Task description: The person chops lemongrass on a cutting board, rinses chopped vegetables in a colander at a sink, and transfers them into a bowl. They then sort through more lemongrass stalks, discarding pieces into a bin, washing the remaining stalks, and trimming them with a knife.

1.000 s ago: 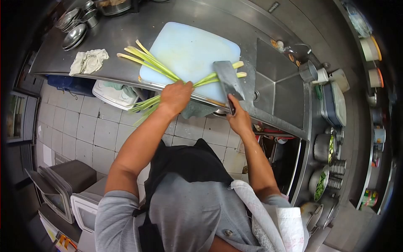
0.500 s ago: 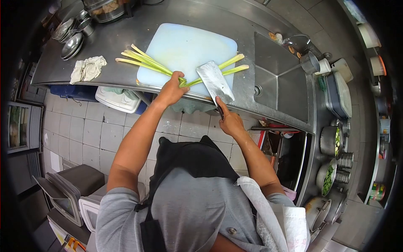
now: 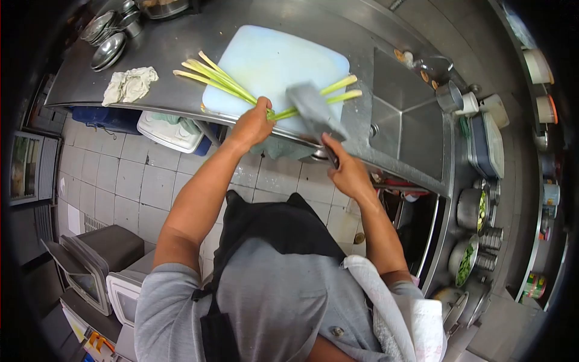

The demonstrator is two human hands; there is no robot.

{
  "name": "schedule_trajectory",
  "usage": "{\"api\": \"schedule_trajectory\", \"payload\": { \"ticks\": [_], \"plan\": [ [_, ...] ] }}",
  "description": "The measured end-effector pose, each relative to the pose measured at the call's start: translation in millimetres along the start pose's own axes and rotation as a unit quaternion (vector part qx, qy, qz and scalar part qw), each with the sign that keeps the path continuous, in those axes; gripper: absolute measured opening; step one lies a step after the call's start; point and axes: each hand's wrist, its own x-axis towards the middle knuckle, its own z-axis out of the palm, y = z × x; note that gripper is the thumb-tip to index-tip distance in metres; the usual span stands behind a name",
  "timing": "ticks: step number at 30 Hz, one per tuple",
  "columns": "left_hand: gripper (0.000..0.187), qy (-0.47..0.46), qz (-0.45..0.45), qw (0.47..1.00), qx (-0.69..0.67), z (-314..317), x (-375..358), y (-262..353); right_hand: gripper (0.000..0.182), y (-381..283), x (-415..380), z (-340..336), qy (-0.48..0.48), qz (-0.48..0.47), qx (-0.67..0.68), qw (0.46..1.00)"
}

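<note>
Long pale-green celery stalks (image 3: 228, 82) fan out to the left across a white cutting board (image 3: 280, 53), overhanging its left edge. My left hand (image 3: 254, 128) is closed around their gathered end at the board's front edge. More stalks (image 3: 345, 96) reach out over the board's right side, partly hidden by a cleaver (image 3: 315, 110). My right hand (image 3: 350, 174) grips the cleaver's dark handle, index finger extended toward the blade. The broad blade is motion-blurred and overlaps the right-hand stalks.
A metal sink (image 3: 401, 111) lies to the right of the board. On the counter's left are a crumpled white cloth (image 3: 129, 85) and metal bowls (image 3: 110, 51). Pots with chopped greens (image 3: 464, 262) stand at the far right. Plastic bins (image 3: 90, 265) stand lower left.
The cleaver has shifted slightly right and toward me, its blade now blurred. My left hand stays on the stalks, a little further right in view. The whole view has shifted slightly.
</note>
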Motion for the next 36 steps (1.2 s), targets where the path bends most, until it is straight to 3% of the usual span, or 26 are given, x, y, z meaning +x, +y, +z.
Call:
{"api": "schedule_trajectory", "payload": {
  "ticks": [1,2,5,6,9,10,13,14,17,18,21,25,26,30,33,34,36],
  "plan": [
    [0.041,-0.003,-0.002,1.0,-0.004,-1,2,0,0.09,-6,-3,-8,0.019,0.004,0.039,0.999],
    [0.041,0.0,-0.003,1.0,-0.009,-4,7,1,0.09,-3,-1,10,0.096,0.005,0.059,0.994],
    [0.04,0.004,-0.008,1.0,-0.01,-4,5,3,0.088,27,12,55,-0.037,0.053,-0.069,0.995],
    [0.04,0.0,-0.004,1.0,-0.001,-4,3,2,0.087,25,18,52,-0.054,0.051,-0.058,0.996],
    [0.039,-0.007,0.002,1.0,0.005,-4,-8,-3,0.091,19,7,10,0.022,-0.045,0.009,0.999],
    [0.039,-0.02,0.0,1.0,-0.005,-5,-19,-6,0.092,-7,0,-3,-0.007,0.055,0.001,0.998],
    [0.039,-0.026,0.002,0.999,-0.035,-13,-38,-23,0.089,24,11,46,0.008,0.058,-0.049,0.997],
    [0.038,-0.022,0.001,0.999,-0.045,-15,-43,-25,0.09,36,20,51,-0.053,0.076,-0.071,0.993],
    [0.038,-0.039,-0.018,0.998,-0.04,-22,-54,-24,0.095,32,20,8,-0.01,-0.028,-0.017,0.999],
    [0.038,-0.052,-0.02,0.997,-0.057,-26,-56,-24,0.097,11,9,-8,0.017,-0.011,0.002,1.0],
    [0.039,-0.081,-0.044,0.994,-0.062,-44,-69,-18,0.094,29,22,39,0.14,0.048,0.02,0.989],
    [0.075,-0.028,-0.026,0.993,-0.114,-34,-75,-50,0.093,41,31,10,-0.023,0.065,-0.101,0.993],
    [0.094,-0.061,-0.041,0.986,-0.152,-36,-75,-52,0.093,53,32,3,0.041,-0.01,-0.033,0.999],
    [0.099,-0.031,-0.077,0.981,-0.177,-41,-87,-45,0.095,30,29,15,0.159,0.088,0.038,0.983],
    [0.096,-0.048,-0.093,0.964,-0.244,-46,-97,-51,0.096,69,31,50,0.059,0.056,-0.107,0.991],
    [0.094,-0.056,-0.092,0.965,-0.24,-47,-95,-53,0.097,58,30,26,-0.001,0.091,-0.103,0.99],
    [0.092,-0.066,-0.103,0.963,-0.24,-43,-100,-61,0.099,28,20,-21,0.031,0.064,-0.01,0.997]
  ]
}}
